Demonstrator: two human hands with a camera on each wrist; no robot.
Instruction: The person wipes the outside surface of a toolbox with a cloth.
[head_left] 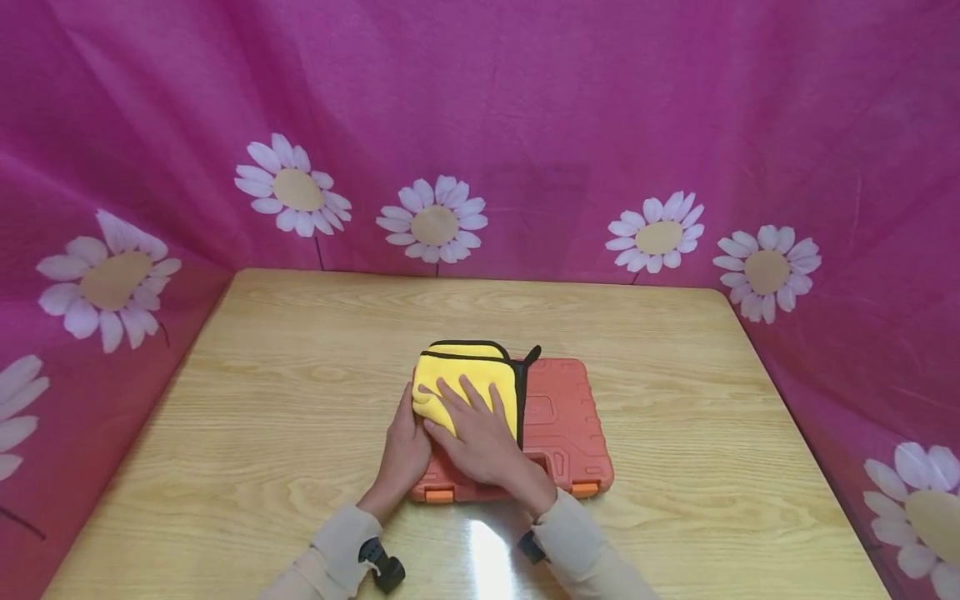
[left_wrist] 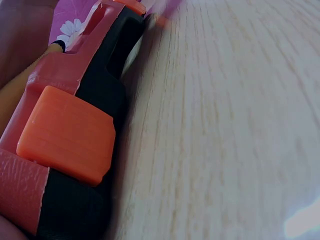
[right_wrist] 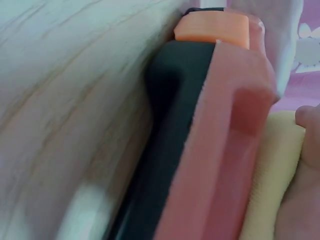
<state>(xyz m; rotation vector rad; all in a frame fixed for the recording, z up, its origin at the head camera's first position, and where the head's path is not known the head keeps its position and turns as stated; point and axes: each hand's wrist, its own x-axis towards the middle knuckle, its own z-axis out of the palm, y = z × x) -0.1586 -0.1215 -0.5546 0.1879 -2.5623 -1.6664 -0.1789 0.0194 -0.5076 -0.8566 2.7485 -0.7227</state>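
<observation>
A folded yellow cloth with black edging (head_left: 468, 367) lies on the left part of a red plastic carrying case (head_left: 566, 400). My right hand (head_left: 480, 437) rests flat on the cloth with its fingers spread. At the left side of the case and cloth is my left hand (head_left: 407, 450), its fingers lying along the edge; part of it is hidden behind the right hand. The case lies flat, and an orange latch (left_wrist: 67, 135) shows large in the left wrist view. In the right wrist view, another orange latch (right_wrist: 212, 27) and the cloth's edge (right_wrist: 275, 160) appear.
The case lies on a light wood-grain table (head_left: 300, 350). A pink curtain with white daisies (head_left: 525, 108) hangs along the back and both sides. Dark straps (head_left: 382, 567) sit on both wrists. Light glares off the table's front (head_left: 491, 558).
</observation>
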